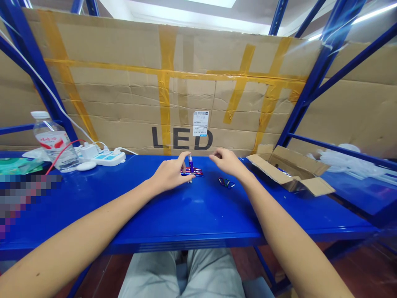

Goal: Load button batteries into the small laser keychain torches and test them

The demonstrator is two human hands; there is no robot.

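My left hand grips a small, slim blue-purple tube with silvery ends between thumb and fingertips, holding it upright. Just behind it on the blue table lie several slim red and blue tubes, partly hidden by this hand. My right hand is raised to the right, its fingers curled; anything inside them is hidden. Below that hand, a little apart from it, rests a small group of coloured carabiner-like clips.
An opened cardboard box stands at the right. To the left are a water bottle, a white power strip with plugs and cables, and a white oval object. A taped cardboard panel closes off the back between blue shelf posts.
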